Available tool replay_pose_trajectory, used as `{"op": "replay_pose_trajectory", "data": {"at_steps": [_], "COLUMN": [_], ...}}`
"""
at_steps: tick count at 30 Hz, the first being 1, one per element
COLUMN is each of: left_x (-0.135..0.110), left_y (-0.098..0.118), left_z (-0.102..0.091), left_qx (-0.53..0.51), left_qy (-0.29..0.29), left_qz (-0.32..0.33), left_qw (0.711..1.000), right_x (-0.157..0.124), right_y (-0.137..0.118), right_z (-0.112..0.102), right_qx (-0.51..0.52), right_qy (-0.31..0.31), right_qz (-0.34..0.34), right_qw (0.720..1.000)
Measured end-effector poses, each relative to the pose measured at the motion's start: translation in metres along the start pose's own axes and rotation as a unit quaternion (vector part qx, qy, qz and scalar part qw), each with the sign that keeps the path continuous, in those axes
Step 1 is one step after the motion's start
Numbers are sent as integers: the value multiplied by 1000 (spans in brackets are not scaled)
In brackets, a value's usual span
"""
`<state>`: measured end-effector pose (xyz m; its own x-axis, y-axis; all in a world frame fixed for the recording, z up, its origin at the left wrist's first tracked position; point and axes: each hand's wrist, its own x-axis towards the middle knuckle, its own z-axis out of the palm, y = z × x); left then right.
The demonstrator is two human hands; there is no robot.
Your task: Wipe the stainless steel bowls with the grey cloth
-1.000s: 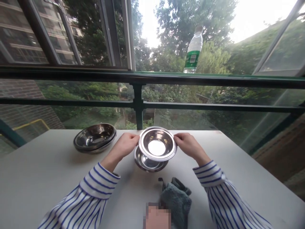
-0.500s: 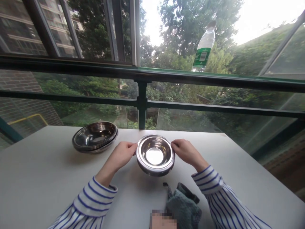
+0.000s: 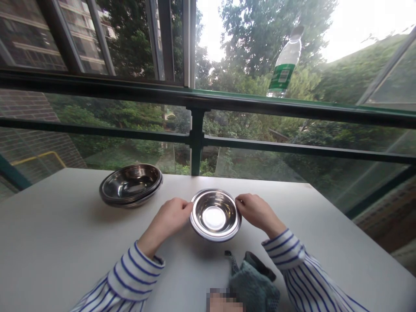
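A shiny steel bowl (image 3: 214, 216) is in front of me at the middle of the white table, its round mouth facing up toward me. My left hand (image 3: 172, 216) pinches its left rim and my right hand (image 3: 256, 213) pinches the right rim, so both are closed on it. Whether the bowl's base touches the table is hidden. Farther left stands a stack of wider steel bowls (image 3: 131, 186), nested and slightly tilted. Nearest to me, below the bowl, lies a crumpled grey-green cloth (image 3: 253, 281) with a dark band.
The white table (image 3: 65, 242) ends at a dark green railing (image 3: 196, 143) with glass behind it. On the top rail stands a plastic bottle with a green label (image 3: 282, 78). A pixelated patch (image 3: 225, 301) covers something at the bottom edge.
The bowl's near side has come up, so less of its outer wall shows; both hands have kept hold of its rim. The whole view has shifted slightly.
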<state>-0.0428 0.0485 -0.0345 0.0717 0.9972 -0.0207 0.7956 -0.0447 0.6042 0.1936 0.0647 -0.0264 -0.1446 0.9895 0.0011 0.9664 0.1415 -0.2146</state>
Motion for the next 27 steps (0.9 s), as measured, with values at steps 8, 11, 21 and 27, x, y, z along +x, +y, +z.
{"op": "replay_pose_trajectory", "data": {"at_steps": [8, 11, 21, 27], "left_x": [-5, -5, 2, 5], "left_y": [7, 7, -9, -17], "left_z": [-1, -2, 1, 7], "left_qx": [43, 47, -10, -87], "left_qy": [-2, -3, -6, -27], "left_qz": [5, 6, 6, 2], "left_qw": [999, 999, 1000, 996], "right_x": [-1, -2, -1, -3], "right_y": [-2, -2, -1, 2], "right_z": [1, 0, 0, -3], "right_qx": [-34, -35, -14, 33], "right_qy": [-13, -18, -35, -45], "right_qz": [11, 10, 1, -5], "right_qw": [999, 999, 999, 998]}}
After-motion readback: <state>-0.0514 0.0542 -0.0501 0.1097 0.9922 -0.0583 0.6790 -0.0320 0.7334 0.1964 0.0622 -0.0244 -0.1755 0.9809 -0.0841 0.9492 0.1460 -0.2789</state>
